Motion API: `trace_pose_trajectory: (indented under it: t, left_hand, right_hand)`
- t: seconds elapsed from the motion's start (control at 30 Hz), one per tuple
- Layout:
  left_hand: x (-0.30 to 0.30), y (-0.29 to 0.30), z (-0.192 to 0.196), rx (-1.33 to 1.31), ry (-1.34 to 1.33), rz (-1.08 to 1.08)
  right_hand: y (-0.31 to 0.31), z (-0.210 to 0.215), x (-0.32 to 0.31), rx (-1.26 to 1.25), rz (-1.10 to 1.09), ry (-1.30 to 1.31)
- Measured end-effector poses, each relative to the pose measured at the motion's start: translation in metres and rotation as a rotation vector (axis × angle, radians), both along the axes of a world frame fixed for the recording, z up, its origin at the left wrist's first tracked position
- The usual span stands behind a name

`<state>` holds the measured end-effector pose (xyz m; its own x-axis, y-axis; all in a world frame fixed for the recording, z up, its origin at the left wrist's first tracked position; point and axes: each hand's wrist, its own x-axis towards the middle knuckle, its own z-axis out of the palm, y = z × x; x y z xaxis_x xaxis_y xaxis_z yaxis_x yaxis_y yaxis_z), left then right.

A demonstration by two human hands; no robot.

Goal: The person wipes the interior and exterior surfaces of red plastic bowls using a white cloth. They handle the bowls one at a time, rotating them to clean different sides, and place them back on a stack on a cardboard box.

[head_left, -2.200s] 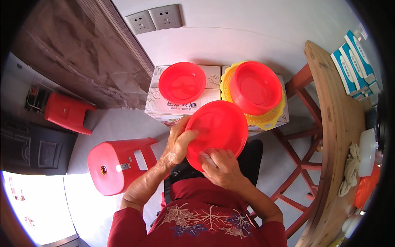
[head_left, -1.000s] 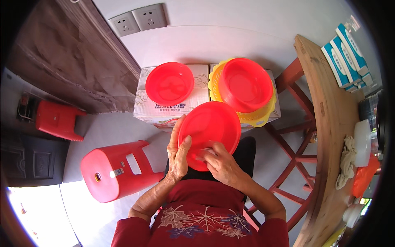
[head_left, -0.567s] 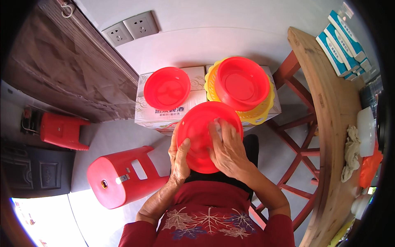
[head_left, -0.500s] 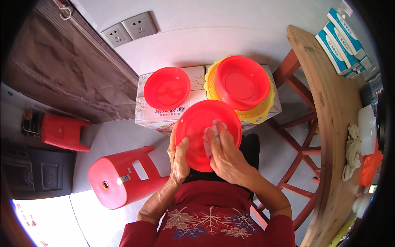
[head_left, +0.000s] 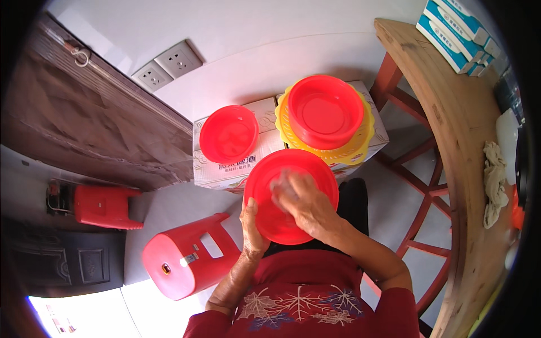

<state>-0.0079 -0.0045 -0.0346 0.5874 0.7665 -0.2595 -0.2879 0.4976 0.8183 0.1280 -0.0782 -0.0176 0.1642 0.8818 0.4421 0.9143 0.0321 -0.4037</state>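
A round red plastic basin is held over my lap, its inside facing up. My left hand grips its left rim, with the thumb on the near side. Inside the basin, my right hand presses a pale, crumpled cloth or tissue against the surface; motion blurs both. Just beyond, another red basin sits on the left printed carton. On the right, a deeper red basin rests in a yellow scalloped basket on the cartons.
A red plastic stool lies tipped on the floor at my left, with another red stool beyond it. On the right, a wooden table bears stacked blue-and-white boxes and a beige rag.
My right hand has shifted within the basin with the pale cloth and is now blurred by motion. My left hand keeps its hold on the rim. The whole view has shifted a little.
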Motion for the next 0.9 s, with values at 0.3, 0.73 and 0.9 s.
trace_pose_trajectory:
  t: [0.3, 0.73, 0.9]
  left_hand:
    - [0.005, 0.002, 0.0, -0.033, 0.038, -0.108]
    - [0.004, -0.003, -0.004, -0.034, -0.059, -0.01]
    - [-0.004, 0.008, -0.005, -0.086, 0.009, 0.039]
  right_hand:
    - [0.019, 0.008, -0.003, 0.114, 0.091, 0.069]
    - [0.036, 0.006, -0.007, 0.197, -0.069, 0.868]
    - [0.021, 0.003, -0.015, 0.143, 0.314, 0.824]
